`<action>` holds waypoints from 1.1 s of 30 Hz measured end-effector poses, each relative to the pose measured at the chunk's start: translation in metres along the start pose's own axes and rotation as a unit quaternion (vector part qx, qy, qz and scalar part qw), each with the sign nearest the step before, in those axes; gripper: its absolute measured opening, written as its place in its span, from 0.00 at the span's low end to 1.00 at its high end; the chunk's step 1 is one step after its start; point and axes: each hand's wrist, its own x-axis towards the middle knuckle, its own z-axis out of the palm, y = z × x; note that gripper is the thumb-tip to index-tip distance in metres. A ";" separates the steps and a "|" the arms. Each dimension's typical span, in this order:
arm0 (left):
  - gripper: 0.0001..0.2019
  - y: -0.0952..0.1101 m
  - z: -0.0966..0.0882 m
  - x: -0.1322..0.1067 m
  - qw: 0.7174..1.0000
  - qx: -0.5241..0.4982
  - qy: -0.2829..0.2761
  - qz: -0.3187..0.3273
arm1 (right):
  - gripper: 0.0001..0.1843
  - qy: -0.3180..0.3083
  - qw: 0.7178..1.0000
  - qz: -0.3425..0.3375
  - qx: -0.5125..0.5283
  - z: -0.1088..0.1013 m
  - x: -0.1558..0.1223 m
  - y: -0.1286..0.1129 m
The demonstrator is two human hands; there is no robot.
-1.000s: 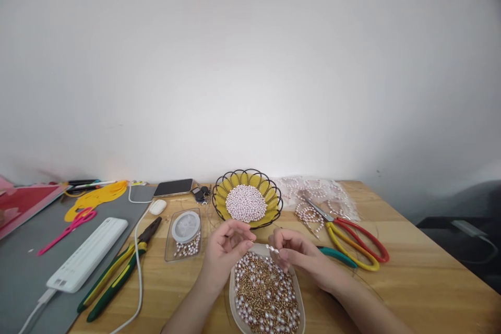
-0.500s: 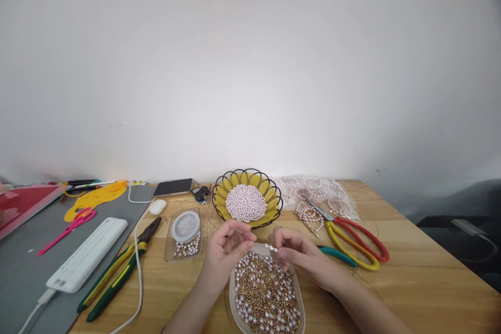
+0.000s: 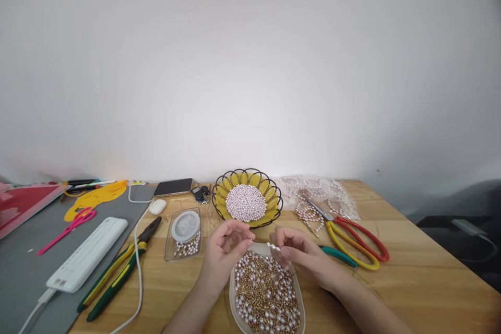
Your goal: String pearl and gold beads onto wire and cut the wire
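My right hand (image 3: 295, 253) is closed, thumb against forefinger, on a short strand of pearl beads (image 3: 273, 246) that sticks out to the left. Facing it, my left hand (image 3: 230, 248) makes a pinch; something tiny is at its fingertips, too small to name. Both hands hover over the far end of a pale tray (image 3: 232, 302) full of mixed pearl and gold beads (image 3: 266, 292). Just beyond the hands stands a black-rimmed yellow basket (image 3: 219, 209) heaped with small pale pink beads (image 3: 246, 202).
Right of the hands lie red-and-yellow-handled scissors (image 3: 352, 237), a teal handle (image 3: 338, 254) and beaded strands (image 3: 309, 214) by a clear bag. On the left are a clear box (image 3: 168, 250) with a spool (image 3: 185, 226), pliers (image 3: 117, 271), a white power strip (image 3: 88, 255), pink scissors (image 3: 68, 229) and a phone (image 3: 173, 187).
My right hand has shifted slightly to the right with the bead strand, so the gap between the fingertips is a little wider. My left hand has barely moved.
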 end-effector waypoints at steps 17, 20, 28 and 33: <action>0.08 -0.001 0.000 0.000 1.000 0.009 -0.011 0.004 | 0.21 -0.005 1.000 0.002 -0.019 -0.003 0.001 0.003; 0.08 -0.001 0.000 0.000 1.000 0.009 -0.006 0.001 | 0.21 -0.003 1.000 0.001 -0.013 -0.004 0.000 0.003; 0.09 0.000 0.001 0.000 1.000 -0.005 -0.010 -0.001 | 0.21 -0.008 1.000 0.001 -0.012 -0.001 0.000 -0.001; 0.08 -0.002 0.001 0.000 1.000 -0.008 -0.015 0.004 | 0.21 -0.008 1.000 -0.001 -0.014 -0.001 0.000 0.001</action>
